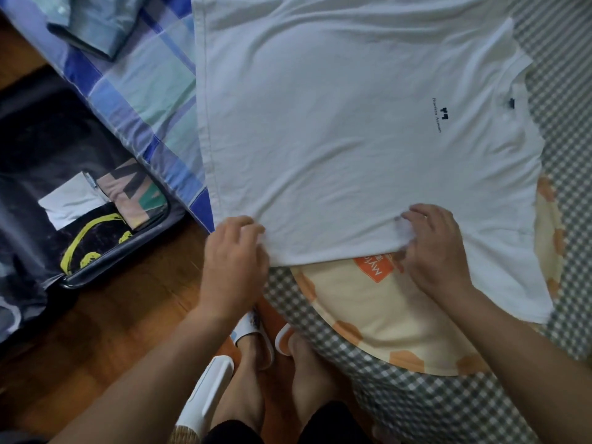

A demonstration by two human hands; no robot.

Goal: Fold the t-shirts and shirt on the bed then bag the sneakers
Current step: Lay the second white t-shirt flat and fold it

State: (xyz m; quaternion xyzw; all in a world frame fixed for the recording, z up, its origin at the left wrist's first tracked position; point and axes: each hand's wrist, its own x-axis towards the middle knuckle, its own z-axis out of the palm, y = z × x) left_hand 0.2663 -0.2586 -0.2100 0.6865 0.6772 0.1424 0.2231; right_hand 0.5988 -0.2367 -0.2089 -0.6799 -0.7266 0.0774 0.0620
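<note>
Pinching near edge of limp white cotton t-shirt (336, 123): left hand (235, 251), right hand (432, 248), fingers curled; light, floppy, wrinkles easily.

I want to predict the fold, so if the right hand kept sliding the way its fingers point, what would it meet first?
The right hand points up and left across the white t-shirt, whose near edge it pinches. It would likely meet only more of that shirt's flat fabric; nothing else seems to lie there.

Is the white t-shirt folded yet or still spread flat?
Spread flat: the white t-shirt lies open, logo up, while left hand and right hand grip its near edge.
</note>
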